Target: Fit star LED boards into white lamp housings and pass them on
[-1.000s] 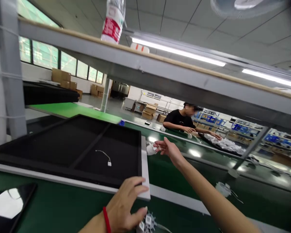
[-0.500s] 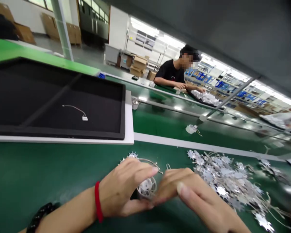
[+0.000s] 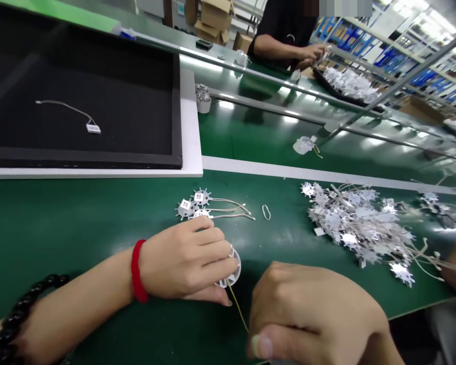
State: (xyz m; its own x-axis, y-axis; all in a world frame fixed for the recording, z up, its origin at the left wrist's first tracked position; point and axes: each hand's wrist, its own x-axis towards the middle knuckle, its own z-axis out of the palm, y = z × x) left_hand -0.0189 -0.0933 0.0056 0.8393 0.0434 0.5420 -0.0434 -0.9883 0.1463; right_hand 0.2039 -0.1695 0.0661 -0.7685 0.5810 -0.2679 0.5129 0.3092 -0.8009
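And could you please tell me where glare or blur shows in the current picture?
Head view: bright glare patches on the green surface beyond the white strip; same head view: glints on the silver parts, the right hand seemingly a little soft.

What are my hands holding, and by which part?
Your left hand grips a round plastic housing by its left side, fingers across its top. Whether your right hand pinches the yellow wire can't be told.

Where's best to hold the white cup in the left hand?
Probably hold the cup by its curved rim, from the left, where the left hand is. It's round, so easy to curl around, and the yellow wire runs toward the right hand, so that side is best kept free.
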